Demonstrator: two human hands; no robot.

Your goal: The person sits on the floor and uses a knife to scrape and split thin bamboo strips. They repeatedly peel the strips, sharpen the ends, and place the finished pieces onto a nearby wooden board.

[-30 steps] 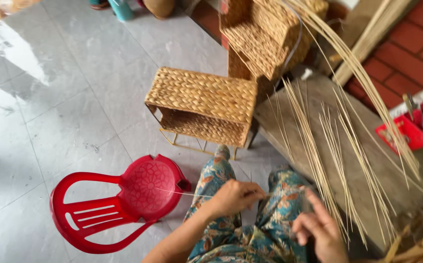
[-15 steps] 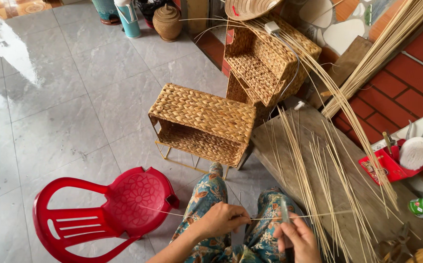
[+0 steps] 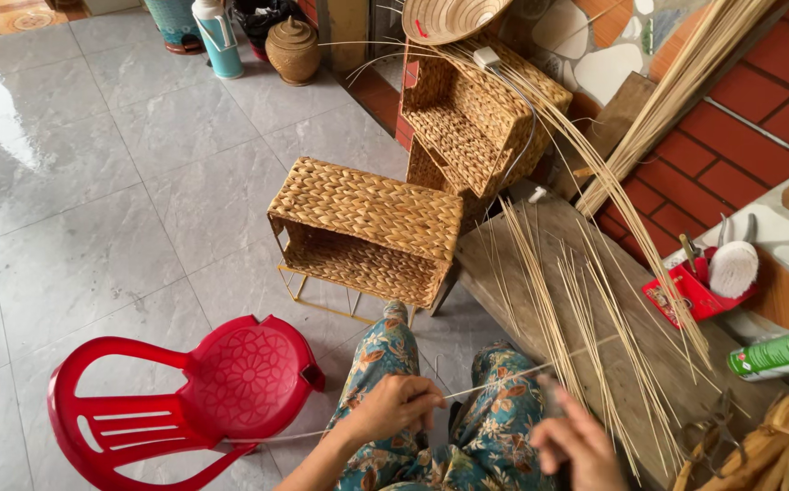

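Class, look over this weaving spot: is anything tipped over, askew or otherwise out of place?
Yes. The red chair lies tipped on the floor beside the person's left hand. The woven box rests on its side, opening forward. Loose reeds sprawl unevenly across the board.

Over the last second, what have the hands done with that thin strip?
The left hand keeps its pinch on the thin reed strip over the lap. The right hand, gripping it half a second ago, has let go and dropped back, open. The woven basket, red plastic chair and loose reeds stayed put.
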